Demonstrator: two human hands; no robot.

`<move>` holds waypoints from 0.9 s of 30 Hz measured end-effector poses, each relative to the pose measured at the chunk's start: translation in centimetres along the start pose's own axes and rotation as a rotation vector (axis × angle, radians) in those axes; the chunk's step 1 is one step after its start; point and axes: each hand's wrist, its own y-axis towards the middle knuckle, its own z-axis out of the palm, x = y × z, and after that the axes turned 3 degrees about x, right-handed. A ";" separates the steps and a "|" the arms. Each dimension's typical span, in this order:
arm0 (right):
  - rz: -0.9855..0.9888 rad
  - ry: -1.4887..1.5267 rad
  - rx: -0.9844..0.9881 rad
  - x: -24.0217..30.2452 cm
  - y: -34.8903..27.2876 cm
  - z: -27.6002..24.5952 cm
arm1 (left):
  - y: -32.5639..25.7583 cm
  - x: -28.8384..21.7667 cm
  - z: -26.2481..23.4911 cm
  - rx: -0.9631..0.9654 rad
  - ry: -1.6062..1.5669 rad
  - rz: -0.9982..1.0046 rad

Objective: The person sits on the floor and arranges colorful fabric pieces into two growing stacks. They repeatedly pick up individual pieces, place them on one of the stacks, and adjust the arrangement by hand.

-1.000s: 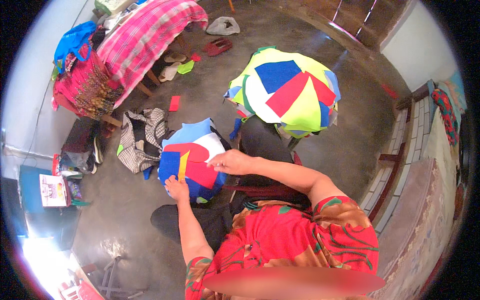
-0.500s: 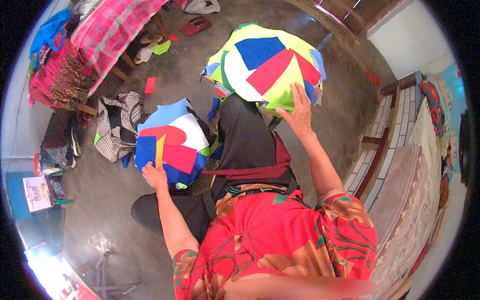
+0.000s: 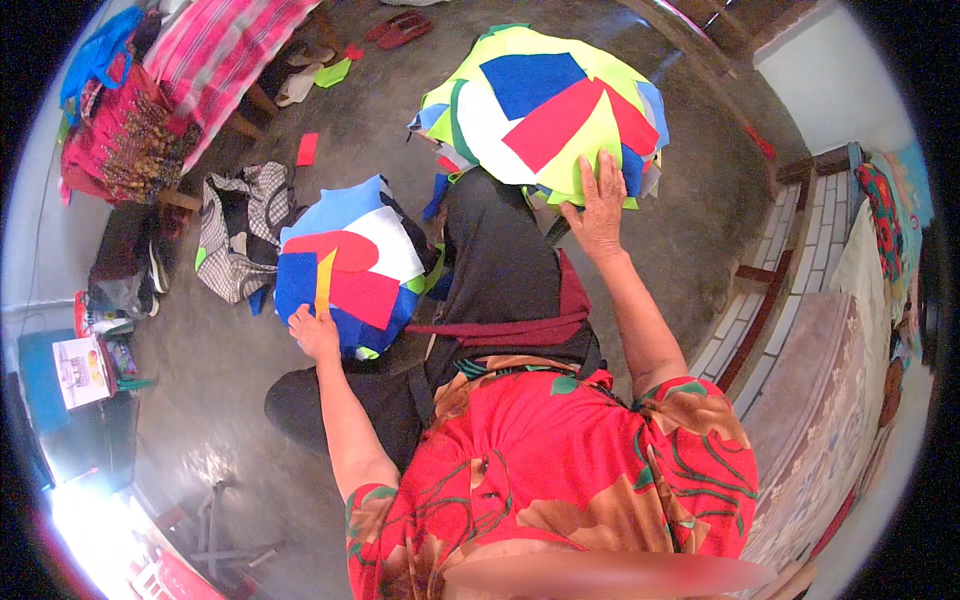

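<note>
Two rounded heaps of flat, cloth-like cut pieces lie in front of me. My left hand (image 3: 315, 333) rests at the near edge of the smaller heap (image 3: 352, 248), fingers apart, touching a blue piece (image 3: 295, 282) beside the narrow yellow strip (image 3: 324, 283). A red rounded piece and a white one lie on top there. Farther right is the larger heap (image 3: 490, 130), mostly lime green with white, blue and red pieces. My right hand (image 3: 600, 210) lies against its near side, fingers stretched over a lime piece (image 3: 572, 172). Neither hand visibly grips anything.
A checked cloth bag (image 3: 240, 255) lies on the floor left of the smaller heap. A red scrap (image 3: 307, 149) and a lime scrap (image 3: 333, 72) are beyond it. Pink plaid cloth (image 3: 225, 60) covers furniture at far left. A slatted wooden frame (image 3: 765, 310) stands at right.
The whole view has shifted slightly, so the heaps sit a little higher and farther right in it. Both hands stay at their heaps; no piece has visibly been moved.
</note>
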 end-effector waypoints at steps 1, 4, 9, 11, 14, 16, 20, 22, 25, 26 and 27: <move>-0.001 -0.001 0.009 -0.1 0.0 0.0 | 0.1 0.0 0.1 -0.005 -0.002 0.008; -0.036 -0.010 -0.021 -0.4 0.0 0.0 | 0.0 0.3 0.3 -0.018 -0.005 0.029; -0.096 0.104 0.019 0.1 0.4 -1.5 | 0.0 0.5 0.3 -0.026 -0.010 0.054; -0.112 0.140 0.048 -0.3 0.4 -1.8 | 0.0 0.4 0.2 -0.018 0.011 0.049; -0.103 0.120 0.025 -0.8 0.4 -1.3 | 0.1 0.3 0.2 -0.008 0.026 0.045; -0.055 0.033 -0.039 0.2 0.4 -0.6 | 0.1 0.3 0.3 -0.010 0.030 0.057; -0.012 -0.019 -0.112 0.4 0.4 0.6 | 0.1 0.7 0.4 -0.015 0.026 0.077; -0.013 -0.015 -0.126 0.4 0.5 0.8 | 0.1 1.1 0.5 -0.015 0.035 0.073; -0.004 -0.018 -0.104 -0.4 0.3 1.0 | 0.1 0.8 0.7 -0.012 0.034 0.035; -0.014 0.012 -0.093 -0.4 0.3 0.7 | 0.1 0.2 0.2 -0.001 0.018 0.003; -0.023 0.042 -0.082 -0.3 0.3 0.3 | 0.0 -0.2 -0.1 0.011 0.002 -0.030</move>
